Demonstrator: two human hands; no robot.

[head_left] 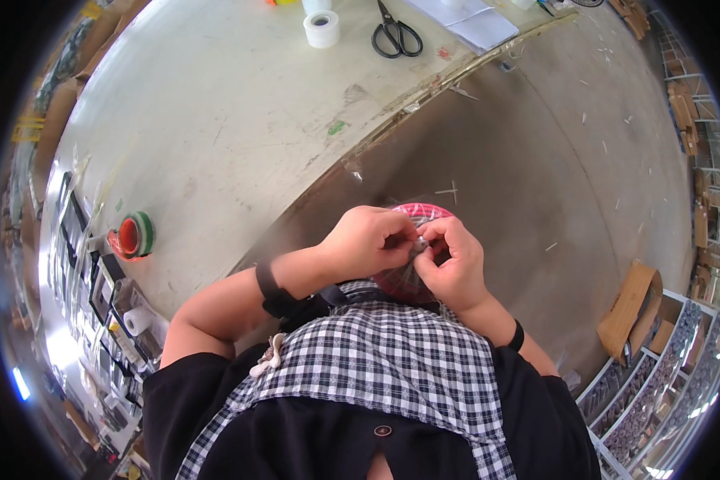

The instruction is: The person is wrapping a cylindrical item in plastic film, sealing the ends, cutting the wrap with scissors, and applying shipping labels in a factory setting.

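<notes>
Pink round bundle (401,282), in clear plastic wrap (418,246), sits close against our checked apron (376,352), off the table and above the floor; what bears it from below we cannot tell.

At our far left, brown cardboard (52,120) lines the table's rim, and lower down black frames (100,292) crowd near a white roll (137,322). Beside them, on the tabletop (224,160), rests a green and red-orange tape roll (136,234). That pale surface is scuffed and stained, with a green smudge (336,127) near its worn edge, which slants up toward the right. At its far side we see a white tape roll (322,29), then black-handled scissors (396,37), then white sheets (476,26).

Our left hand (370,240) and right hand (454,260) meet over the bundle, fingertips pinched together on the gathered wrap; both our wrists wear black bands.

Rightward stretches a grey-brown floor (568,192), scattered with pale scraps and crossed by a thin curving line. An open cardboard box (632,312) tops a metal rack (648,392) filled with small parts, and shelves of cartons (684,116) stand along the far right.
</notes>
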